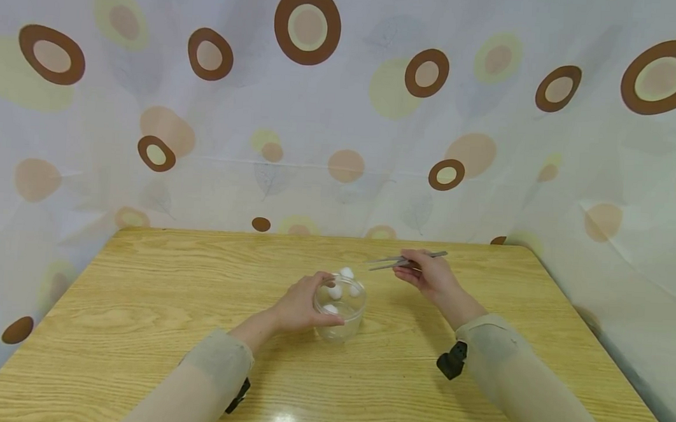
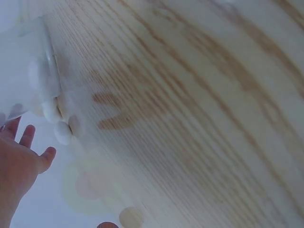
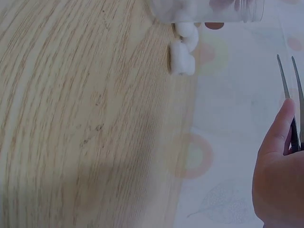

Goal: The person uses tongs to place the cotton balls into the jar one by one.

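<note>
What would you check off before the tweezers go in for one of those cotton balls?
1. Jar steadied: ok. The left hand curls round the clear jar on the table.
2. Tweezers held: ok. The right hand pinches the tweezers, tips pointing toward the jar.
3. Tweezer tips free: ok. Nothing sits between the prongs in the right wrist view.
4. Cotton balls within reach: ok. Several cotton balls lie in the jar and one rests at its far rim.
5. Jar mouth open: cannot tell. No lid shows, but the clear plastic makes it hard to be sure.
6. Path from tips to jar: ok. Only bare table lies between them.
</note>
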Demonstrator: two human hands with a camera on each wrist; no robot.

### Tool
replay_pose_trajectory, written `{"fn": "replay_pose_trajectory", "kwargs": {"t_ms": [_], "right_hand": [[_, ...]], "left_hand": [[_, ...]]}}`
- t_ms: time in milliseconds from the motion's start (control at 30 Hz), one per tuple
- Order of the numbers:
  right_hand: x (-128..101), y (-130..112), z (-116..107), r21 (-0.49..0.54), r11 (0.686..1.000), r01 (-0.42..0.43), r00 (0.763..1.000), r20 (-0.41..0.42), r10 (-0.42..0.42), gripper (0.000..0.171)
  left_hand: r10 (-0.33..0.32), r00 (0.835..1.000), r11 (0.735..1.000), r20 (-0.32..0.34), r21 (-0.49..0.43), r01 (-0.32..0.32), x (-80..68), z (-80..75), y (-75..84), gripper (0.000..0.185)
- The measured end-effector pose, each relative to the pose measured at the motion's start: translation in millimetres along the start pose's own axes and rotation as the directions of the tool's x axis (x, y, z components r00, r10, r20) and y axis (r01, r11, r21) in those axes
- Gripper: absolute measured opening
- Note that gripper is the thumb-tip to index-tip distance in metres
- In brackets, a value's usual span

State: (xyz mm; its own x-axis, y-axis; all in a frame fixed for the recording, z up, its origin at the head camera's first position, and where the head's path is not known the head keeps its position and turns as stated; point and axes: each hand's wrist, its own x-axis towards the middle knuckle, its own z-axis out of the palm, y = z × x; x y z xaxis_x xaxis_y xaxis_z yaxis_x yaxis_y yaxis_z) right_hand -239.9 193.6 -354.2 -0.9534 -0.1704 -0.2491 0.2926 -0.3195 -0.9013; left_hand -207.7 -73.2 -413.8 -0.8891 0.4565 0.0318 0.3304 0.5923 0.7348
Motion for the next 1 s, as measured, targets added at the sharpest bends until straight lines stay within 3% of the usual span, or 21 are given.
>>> {"fn": "replay_pose_trajectory", "kwargs": {"t_ms": [400, 533, 733, 900, 1000], "right_hand": [[9, 8, -16, -0.038, 0.999, -0.010, 0.999, -0.046, 0.008, 0.026], [12, 13, -17, -0.106, 0.994, -0.006, 0.998, -0.070, -0.001, 0.017], [19, 24, -15, -0.230, 0.973, 0.008, 0.994, -0.100, -0.032, 0.008], [27, 32, -12, -0.337, 0.942, 0.002, 0.991, -0.128, -0.048, 0.027], [32, 37, -9, -0.399, 0.917, -0.020, 0.985, -0.165, -0.050, 0.030]], "left_hand": [[-0.005, 1.000, 1.000, -0.009, -0.019, 0.005, -4.3, -3.4, -3.4, 0.082], [-0.010, 1.000, 1.000, -0.008, -0.019, 0.010, -4.7, -4.1, -3.4, 0.081], [-0.006, 1.000, 1.000, -0.012, -0.016, 0.005, -4.8, -4.7, -4.2, 0.082], [0.004, 1.000, 1.000, -0.016, -0.011, -0.004, -4.8, -4.4, -4.7, 0.080], [0.006, 1.000, 1.000, -0.018, -0.005, -0.006, -4.5, -4.2, -4.3, 0.080]]}}
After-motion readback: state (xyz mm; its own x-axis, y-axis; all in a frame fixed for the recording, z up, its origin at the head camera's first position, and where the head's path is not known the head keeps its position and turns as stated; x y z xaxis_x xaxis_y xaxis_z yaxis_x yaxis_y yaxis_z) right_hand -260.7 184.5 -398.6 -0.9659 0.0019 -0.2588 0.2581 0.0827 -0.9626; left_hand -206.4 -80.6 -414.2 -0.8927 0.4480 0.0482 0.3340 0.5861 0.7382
